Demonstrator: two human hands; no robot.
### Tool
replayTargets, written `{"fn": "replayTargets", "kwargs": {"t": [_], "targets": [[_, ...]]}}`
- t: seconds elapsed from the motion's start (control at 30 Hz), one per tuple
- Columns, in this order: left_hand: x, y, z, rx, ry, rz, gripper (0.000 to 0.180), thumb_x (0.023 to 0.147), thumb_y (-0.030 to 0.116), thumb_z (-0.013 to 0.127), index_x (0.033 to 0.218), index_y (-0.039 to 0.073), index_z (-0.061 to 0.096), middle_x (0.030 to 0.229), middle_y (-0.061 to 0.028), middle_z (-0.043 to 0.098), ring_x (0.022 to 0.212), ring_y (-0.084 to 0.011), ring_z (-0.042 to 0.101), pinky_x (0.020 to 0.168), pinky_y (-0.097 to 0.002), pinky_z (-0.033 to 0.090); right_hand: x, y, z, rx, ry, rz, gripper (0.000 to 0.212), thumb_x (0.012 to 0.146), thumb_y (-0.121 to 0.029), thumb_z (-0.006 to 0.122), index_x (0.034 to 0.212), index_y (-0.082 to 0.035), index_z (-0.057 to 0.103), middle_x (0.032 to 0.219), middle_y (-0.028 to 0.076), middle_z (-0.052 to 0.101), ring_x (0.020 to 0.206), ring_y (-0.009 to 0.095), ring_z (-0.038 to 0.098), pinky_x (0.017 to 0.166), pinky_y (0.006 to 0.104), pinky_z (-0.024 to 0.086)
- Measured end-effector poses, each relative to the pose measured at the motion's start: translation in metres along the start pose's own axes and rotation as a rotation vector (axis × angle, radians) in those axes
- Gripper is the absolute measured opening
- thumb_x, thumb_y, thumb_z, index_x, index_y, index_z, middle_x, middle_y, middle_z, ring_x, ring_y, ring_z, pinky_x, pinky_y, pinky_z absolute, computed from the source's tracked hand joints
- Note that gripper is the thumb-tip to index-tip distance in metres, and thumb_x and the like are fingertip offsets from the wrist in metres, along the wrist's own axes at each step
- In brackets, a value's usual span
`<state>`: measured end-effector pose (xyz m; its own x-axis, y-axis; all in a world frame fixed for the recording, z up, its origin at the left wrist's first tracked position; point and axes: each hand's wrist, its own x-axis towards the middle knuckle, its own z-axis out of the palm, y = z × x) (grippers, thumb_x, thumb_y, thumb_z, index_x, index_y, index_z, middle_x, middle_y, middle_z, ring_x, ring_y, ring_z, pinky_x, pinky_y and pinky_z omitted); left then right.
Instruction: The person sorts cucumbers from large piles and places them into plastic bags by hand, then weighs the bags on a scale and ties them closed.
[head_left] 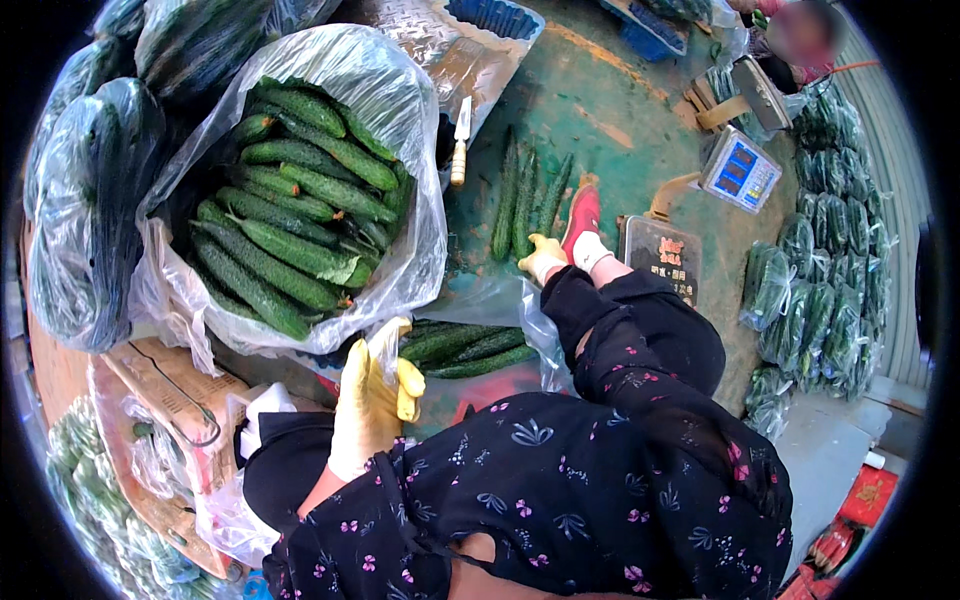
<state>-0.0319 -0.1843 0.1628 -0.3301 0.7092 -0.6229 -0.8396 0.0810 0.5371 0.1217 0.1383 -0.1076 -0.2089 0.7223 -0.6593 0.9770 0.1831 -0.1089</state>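
My left hand (376,398), in a yellow glove, is closed on the clear plastic at the near left of a bag (535,318). Several cucumbers (470,345) lie inside that bag, partly hidden by its film and by my lap. My right hand (541,257), also gloved, reaches forward beside the red shoe (583,215). Its fingers close around the near end of a cucumber (551,195) on the green floor. Two more cucumbers (514,195) lie side by side just left of it.
A large open plastic bag (415,120) heaped with cucumbers stands at left, a knife (461,140) beside it. A scale platform (660,255) and its display (740,170) are on the right. Bagged cucumbers (825,300) line the right wall. A cardboard box (165,400) sits near left.
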Motion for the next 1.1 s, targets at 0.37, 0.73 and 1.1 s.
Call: {"fn": "replayTargets", "kwargs": {"t": [0.37,0.73,1.1], "targets": [[0.011,0.004,-0.019,-0.037,-0.035,-0.072,0.072,0.091,0.062,0.049,0.14,0.009,0.044,0.073,-0.0088,0.063,0.05,-0.0144,0.052,0.047,-0.0254,0.04,0.014,-0.021,0.008,0.019,0.09,0.102,0.07,0.063,-0.031,0.086,0.125,-0.011,0.058,0.123,0.022,0.057,0.114,0.034,0.059,0.097,0.0398,0.049],[-0.007,-0.005,-0.003,-0.018,-0.014,0.06,0.056,0.096,0.051,0.047,0.133,0.009,0.05,0.078,-0.0067,0.062,0.057,-0.0123,0.051,0.054,-0.0246,0.039,-0.048,-0.01,-0.085,0.63,0.03,-0.09,0.064,0.073,-0.035,0.072,0.127,-0.005,0.056,0.1,0.009,0.064,0.077,0.02,0.062,0.06,0.0335,0.051],[-0.014,-0.016,-0.017,-0.017,-0.032,0.184,0.052,0.092,0.058,0.05,0.121,0.015,0.056,0.079,-0.0037,0.064,0.059,-0.0135,0.053,0.056,-0.0282,0.04,-0.211,0.079,-0.249,1.226,-0.561,-0.468,0.06,0.095,-0.051,0.042,0.128,-0.003,0.054,0.099,0.019,0.068,0.067,0.019,0.066,0.044,0.0216,0.044]]}}
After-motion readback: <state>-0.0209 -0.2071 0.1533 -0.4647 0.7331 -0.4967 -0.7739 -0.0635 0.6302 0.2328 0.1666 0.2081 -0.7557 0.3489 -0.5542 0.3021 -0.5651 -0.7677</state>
